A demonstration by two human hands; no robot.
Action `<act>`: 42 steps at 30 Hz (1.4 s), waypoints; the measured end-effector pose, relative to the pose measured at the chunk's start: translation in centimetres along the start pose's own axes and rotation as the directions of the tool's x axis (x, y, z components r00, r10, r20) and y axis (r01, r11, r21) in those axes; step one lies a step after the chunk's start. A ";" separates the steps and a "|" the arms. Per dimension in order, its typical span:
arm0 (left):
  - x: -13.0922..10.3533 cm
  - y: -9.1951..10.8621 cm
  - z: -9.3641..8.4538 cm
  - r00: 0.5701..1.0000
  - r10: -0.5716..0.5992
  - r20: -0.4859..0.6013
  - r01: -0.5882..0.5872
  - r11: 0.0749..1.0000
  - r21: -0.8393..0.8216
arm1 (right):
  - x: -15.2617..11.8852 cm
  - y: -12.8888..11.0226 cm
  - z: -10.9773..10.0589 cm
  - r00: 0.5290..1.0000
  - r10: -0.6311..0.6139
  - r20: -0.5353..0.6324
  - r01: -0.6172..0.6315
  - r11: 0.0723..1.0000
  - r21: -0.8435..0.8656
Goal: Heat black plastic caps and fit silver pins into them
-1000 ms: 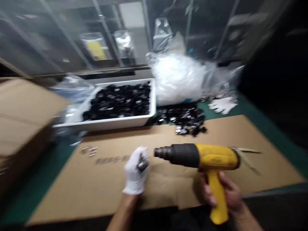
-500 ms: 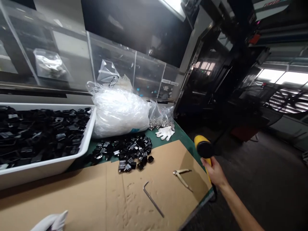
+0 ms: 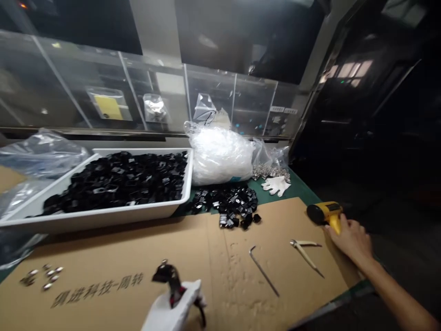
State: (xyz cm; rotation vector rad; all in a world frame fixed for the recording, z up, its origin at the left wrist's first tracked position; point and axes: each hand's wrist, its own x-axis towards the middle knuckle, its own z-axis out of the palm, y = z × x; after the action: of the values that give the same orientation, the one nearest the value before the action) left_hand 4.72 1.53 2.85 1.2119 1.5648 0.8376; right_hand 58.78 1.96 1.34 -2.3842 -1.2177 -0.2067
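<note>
1. Far out to the person's right, the right hand [image 3: 354,240] grips the handle of the yellow heat gun [image 3: 332,212]; whether the gun bears on the tabletop [image 3: 300,184] cannot be told.
2. A second ago its nozzle pointed at the left hand [image 3: 172,309] from close by; now the gun has been carried well away, so the hands are far apart.
3. Low and near the body, the gloved left hand stays clamped on a black piece [image 3: 164,274], which stands up from the fingers with metal showing at its top.
4. With the gun gone from between them, a hex key [image 3: 263,271] shows on the cardboard [image 3: 193,257] between the hands, and a pale-handled tool [image 3: 306,256] lies nearer the right one.
5. Left of the gloved hand lie loose metal fittings [image 3: 51,277]; ahead of it is a heap of black parts [image 3: 237,202].
6. My judgement: the gun is being put aside, leaving the held piece free of it.
</note>
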 end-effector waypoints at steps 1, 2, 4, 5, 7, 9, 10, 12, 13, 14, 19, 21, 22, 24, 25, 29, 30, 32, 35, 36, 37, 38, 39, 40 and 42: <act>-0.4 0.0 0.5 0.996 -0.050 0.071 0.052 0.998 -0.025 | -0.9 -0.6 -0.3 0.998 -0.056 -0.022 0.056 0.998 0.018; -0.9 0.2 0.9 0.985 -0.099 0.140 0.108 0.993 -0.055 | -2.1 -1.6 -0.6 0.993 -0.112 -0.033 0.114 0.992 0.053; -1.7 0.8 1.6 0.947 -0.170 0.272 0.213 0.968 -0.136 | -5.9 -4.5 -1.1 0.975 -0.224 0.011 0.219 0.961 0.169; -2.1 1.1 1.9 0.927 -0.193 0.323 0.259 0.949 -0.178 | -8.4 -6.5 -1.4 0.960 -0.275 0.062 0.253 0.938 0.237; -2.8 1.6 2.3 0.901 -0.207 0.382 0.318 0.913 -0.256 | -14.0 -11.0 -2.3 0.826 -0.413 0.383 0.198 0.850 0.488; -3.3 2.0 2.5 0.905 -0.211 0.369 0.346 0.871 -0.349 | -19.0 -15.5 -3.3 0.482 -0.536 0.693 -0.057 0.770 0.635; -3.5 2.1 2.5 0.911 -0.216 0.352 0.354 0.848 -0.394 | -21.1 -17.6 -3.6 0.348 -0.571 0.743 -0.156 0.746 0.647; -4.0 2.1 2.3 0.922 -0.222 0.316 0.354 0.815 -0.459 | -23.9 -20.9 -3.6 0.152 -0.607 0.780 -0.363 0.700 0.615; -4.2 2.1 2.1 0.928 -0.220 0.300 0.345 0.810 -0.474 | -24.8 -22.0 -3.3 0.088 -0.621 0.779 -0.471 0.663 0.582; -4.4 2.0 1.8 0.935 -0.213 0.283 0.331 0.811 -0.483 | -25.5 -22.8 -2.8 0.035 -0.644 0.764 -0.580 0.609 0.541; -5.0 0.8 0.8 0.952 -0.156 0.262 0.277 0.802 -0.530 | -28.0 -23.7 -0.1 -0.091 -0.781 0.618 -0.894 0.337 0.294; -5.0 0.2 0.7 0.957 -0.131 0.260 0.256 0.803 -0.538 | -28.9 -23.3 0.3 -0.093 -0.786 0.611 -0.904 0.324 0.280; -4.9 0.0 0.8 0.960 -0.117 0.252 0.239 0.813 -0.531 | -29.3 -23.1 0.3 -0.084 -0.778 0.622 -0.892 0.337 0.301; -4.7 -0.2 1.0 0.971 -0.080 0.227 0.186 0.849 -0.495 | -29.9 -22.7 0.0 -0.041 -0.742 0.669 -0.824 0.404 0.397; -4.6 -0.3 1.1 0.977 -0.056 0.204 0.148 0.869 -0.473 | -30.1 -22.5 -0.1 -0.005 -0.715 0.699 -0.761 0.456 0.462; -4.7 -0.7 2.0 0.997 -0.012 0.077 0.039 0.931 -0.362 | -31.2 -22.0 0.0 0.226 -0.647 0.728 -0.322 0.656 0.683; -4.9 -0.8 2.2 0.997 -0.032 0.068 0.053 0.937 -0.345 | -31.6 -21.9 0.3 0.285 -0.651 0.703 -0.196 0.679 0.708; -5.6 -0.9 2.8 0.990 -0.092 0.105 0.123 0.926 -0.356 | -32.7 -21.9 1.1 0.398 -0.666 0.631 0.035 0.698 0.715; -6.6 -0.7 3.3 0.973 -0.149 0.175 0.212 0.872 -0.440 | -33.7 -22.2 1.6 0.472 -0.693 0.545 0.254 0.699 0.669; -6.8 -0.6 3.3 0.973 -0.161 0.166 0.221 0.859 -0.462 | -33.6 -22.3 1.4 0.447 -0.711 0.543 0.291 0.690 0.663; -6.9 -0.5 3.4 0.973 -0.174 0.151 0.226 0.846 -0.482 | -33.3 -22.3 0.9 0.400 -0.732 0.552 0.312 0.675 0.669; -6.9 -0.5 3.3 0.972 -0.190 0.138 0.234 0.831 -0.505 | -32.6 -22.1 0.2 0.337 -0.753 0.565 0.321 0.656 0.683; -6.9 -0.5 3.2 0.969 -0.208 0.133 0.247 0.808 -0.535 | -31.6 -21.8 -0.6 0.280 -0.765 0.580 0.324 0.644 0.693; -6.8 -0.6 2.9 0.966 -0.220 0.135 0.258 0.781 -0.569 | -30.3 -21.2 -1.3 0.227 -0.778 0.585 0.323 0.627 0.708; -6.5 -0.7 2.0 0.967 -0.217 0.137 0.255 0.757 -0.602 | -27.2 -19.5 -2.2 0.251 -0.768 0.590 0.341 0.640 0.689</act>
State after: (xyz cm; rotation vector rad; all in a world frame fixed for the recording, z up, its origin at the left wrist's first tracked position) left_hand 6.75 -4.99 3.31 0.5390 1.2108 1.0251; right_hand 27.05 -9.01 0.66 -1.4193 -2.2815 1.1186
